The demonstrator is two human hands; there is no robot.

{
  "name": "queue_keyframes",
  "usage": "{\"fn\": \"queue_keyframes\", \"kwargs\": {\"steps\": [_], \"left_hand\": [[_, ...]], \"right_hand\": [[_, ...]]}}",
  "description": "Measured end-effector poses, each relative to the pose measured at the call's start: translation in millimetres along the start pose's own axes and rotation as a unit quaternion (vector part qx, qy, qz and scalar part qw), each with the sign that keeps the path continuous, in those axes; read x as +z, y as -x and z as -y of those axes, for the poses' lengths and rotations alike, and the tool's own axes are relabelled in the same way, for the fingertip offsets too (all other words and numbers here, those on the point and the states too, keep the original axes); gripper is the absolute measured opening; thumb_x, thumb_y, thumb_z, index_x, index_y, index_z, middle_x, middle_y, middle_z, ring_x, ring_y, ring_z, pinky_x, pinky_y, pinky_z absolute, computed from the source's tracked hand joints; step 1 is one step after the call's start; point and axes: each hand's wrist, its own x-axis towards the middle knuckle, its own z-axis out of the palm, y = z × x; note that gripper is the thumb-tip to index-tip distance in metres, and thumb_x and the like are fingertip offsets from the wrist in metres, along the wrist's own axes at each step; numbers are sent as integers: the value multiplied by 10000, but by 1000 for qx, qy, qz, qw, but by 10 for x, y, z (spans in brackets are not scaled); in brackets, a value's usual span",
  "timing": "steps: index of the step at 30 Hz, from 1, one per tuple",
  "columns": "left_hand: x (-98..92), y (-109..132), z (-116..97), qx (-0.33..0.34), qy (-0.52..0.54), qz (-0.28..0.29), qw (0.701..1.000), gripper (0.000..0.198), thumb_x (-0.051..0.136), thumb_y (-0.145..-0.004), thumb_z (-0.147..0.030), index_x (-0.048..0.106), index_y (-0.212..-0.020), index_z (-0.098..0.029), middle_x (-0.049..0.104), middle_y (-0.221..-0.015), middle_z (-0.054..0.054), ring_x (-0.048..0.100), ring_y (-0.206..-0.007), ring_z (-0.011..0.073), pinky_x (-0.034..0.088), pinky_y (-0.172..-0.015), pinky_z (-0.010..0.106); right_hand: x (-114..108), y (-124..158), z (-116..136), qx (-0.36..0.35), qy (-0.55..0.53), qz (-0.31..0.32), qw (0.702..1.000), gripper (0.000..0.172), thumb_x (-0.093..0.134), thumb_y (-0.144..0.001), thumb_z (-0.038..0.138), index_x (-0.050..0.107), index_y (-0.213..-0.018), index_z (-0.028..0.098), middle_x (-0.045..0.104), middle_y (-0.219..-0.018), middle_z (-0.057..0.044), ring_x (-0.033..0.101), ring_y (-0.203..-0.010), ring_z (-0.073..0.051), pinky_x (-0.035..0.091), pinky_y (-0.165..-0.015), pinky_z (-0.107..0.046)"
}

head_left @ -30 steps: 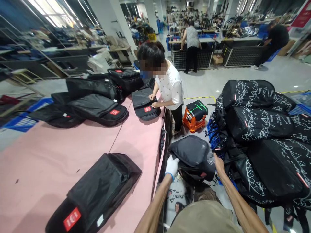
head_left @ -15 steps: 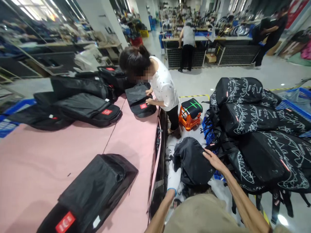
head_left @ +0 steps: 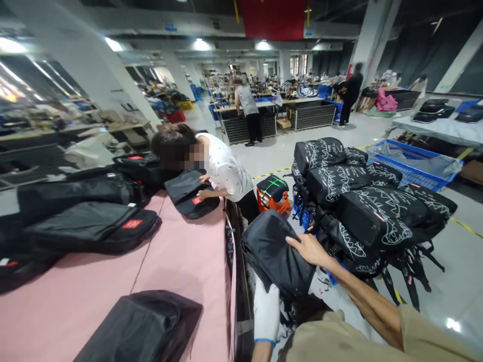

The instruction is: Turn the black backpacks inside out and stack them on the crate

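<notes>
A black backpack (head_left: 277, 251) is held in front of my body, beside the edge of the pink-covered table (head_left: 181, 251). My left hand (head_left: 266, 311), in a white glove with a blue cuff, is at the bag's lower left side; its fingers are hidden under the fabric. My bare right hand (head_left: 310, 248) grips the bag's upper right side, thumb and fingers pressed on the cloth. Another black bag (head_left: 139, 327) lies on the table at the lower left.
A person in a white top (head_left: 222, 161) leans over a black bag (head_left: 190, 193) at the table. An orange stool (head_left: 271, 201) stands beyond my bag. Patterned backpacks (head_left: 354, 176) are piled on the right, near a blue crate (head_left: 422, 173). More black bags (head_left: 90, 226) lie at left.
The camera view has tilted up and turned right. The held bag has been lifted and turned somewhat, with my left hand lower and further under it. My right hand still grips its side.
</notes>
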Motion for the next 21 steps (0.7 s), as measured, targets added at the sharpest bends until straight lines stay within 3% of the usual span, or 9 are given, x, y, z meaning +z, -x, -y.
{"fn": "queue_keyframes", "kwargs": {"steps": [4,7,10,13,17,21], "left_hand": [[-41,605,-450,85,-45,-65,993,798,618,-1042,-587,452,-1750,-257,531,-1774,97,476,-1662,344,377,-1396,435],[-31,942,-489,130,-58,-103,984,824,629,-1029,-622,429,-1756,-289,488,-1803,74,410,-1701,357,354,-1416,447],[-2,1110,-258,122,-41,-126,984,911,640,-1024,-612,293,-1804,-292,484,-1801,103,474,-1663,365,452,-1364,474],[3,1172,62,84,-76,-135,984,941,611,-1064,-628,179,-1836,-309,464,-1816,115,565,-1600,357,544,-1286,452],[51,1177,402,28,-169,-124,977,1021,617,-1072,-624,36,-1862,-337,497,-1801,92,619,-1556,338,577,-1242,403],[448,1114,611,-40,-225,-95,969,1029,598,-1051,-619,24,-1864,-360,579,-1739,77,672,-1498,347,593,-1218,443]], "right_hand": [[-435,267,480,-30,-82,-57,995,661,495,-1005,826,628,-791,215,596,-744,0,567,-771,-207,389,-722,-297],[-705,434,760,-46,-130,-104,985,681,534,-965,870,560,-762,220,549,-764,17,506,-772,-175,390,-730,-290],[-947,531,915,-59,-159,-165,972,703,547,-948,902,453,-741,237,456,-740,34,427,-741,-144,347,-688,-279],[-1210,547,909,-66,-169,-234,955,738,564,-933,935,377,-727,252,385,-711,43,377,-713,-129,325,-651,-277],[-1670,486,663,-66,-174,-328,926,767,574,-915,963,339,-695,267,358,-674,44,376,-693,-135,370,-640,-293],[-2391,431,297,-64,-202,-416,885,685,620,-944,899,511,-725,260,456,-683,30,499,-729,-176,509,-705,-336]]}}
